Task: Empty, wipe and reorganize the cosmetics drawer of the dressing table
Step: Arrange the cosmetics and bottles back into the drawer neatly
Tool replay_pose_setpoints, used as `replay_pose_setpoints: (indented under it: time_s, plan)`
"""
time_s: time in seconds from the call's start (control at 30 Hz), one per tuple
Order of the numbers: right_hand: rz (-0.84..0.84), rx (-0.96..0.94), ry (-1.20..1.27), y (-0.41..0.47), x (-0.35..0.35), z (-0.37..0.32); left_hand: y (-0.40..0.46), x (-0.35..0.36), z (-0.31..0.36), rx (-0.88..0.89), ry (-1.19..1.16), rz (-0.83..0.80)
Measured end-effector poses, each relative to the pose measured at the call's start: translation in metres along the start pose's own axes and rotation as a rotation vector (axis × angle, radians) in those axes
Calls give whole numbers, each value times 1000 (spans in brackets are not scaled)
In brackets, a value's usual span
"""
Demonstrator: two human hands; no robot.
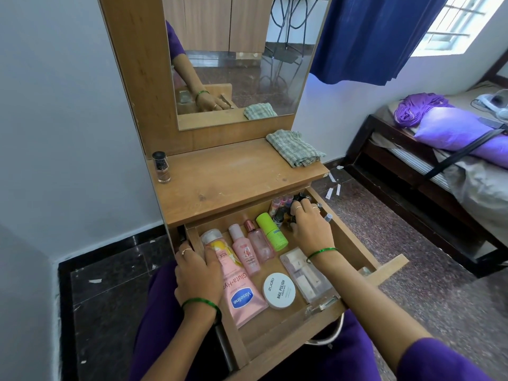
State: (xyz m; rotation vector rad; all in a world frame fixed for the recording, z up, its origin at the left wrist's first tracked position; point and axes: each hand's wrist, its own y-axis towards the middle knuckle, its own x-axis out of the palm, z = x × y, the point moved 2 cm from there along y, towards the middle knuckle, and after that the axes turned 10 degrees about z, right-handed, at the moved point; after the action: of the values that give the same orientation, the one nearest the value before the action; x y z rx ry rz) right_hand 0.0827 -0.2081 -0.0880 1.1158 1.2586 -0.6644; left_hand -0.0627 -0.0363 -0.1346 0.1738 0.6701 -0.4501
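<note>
The drawer (354, 243) of the dressing table (228, 177) stands pulled out over the person's lap; the right hand (309, 225) reaches into its far right corner, fingers curled down among a cluster of small nail polish bottles (280, 206) — which one it grips, I cannot tell; the left hand (198, 273) curls over the drawer's left wall, touching a pink lotion tube (239, 292); beside the tube lie two pink bottles, a green bottle (270, 231), a round white tin (279, 290) and a clear case (308, 273); on the table top sit a folded cloth (294, 148) and one nail polish bottle (161, 167) — well apart.
</note>
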Motion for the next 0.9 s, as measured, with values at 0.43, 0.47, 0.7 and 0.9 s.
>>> replay_pose_setpoints:
  time_s: [0.43,0.47,0.7,0.9]
  plan:
    - [255,-121,527,30,-53,-76,-2,-5,5,2,11,2]
    - [239,-176,579,32,-57,-93,-3,-6,5,2,14,3]
    - [26,-330,781,67,-61,-199,-2,-8,9,-9,61,-29]
    - [-64,-407,651,87,-56,-229,-1,-8,9,9,78,-33]
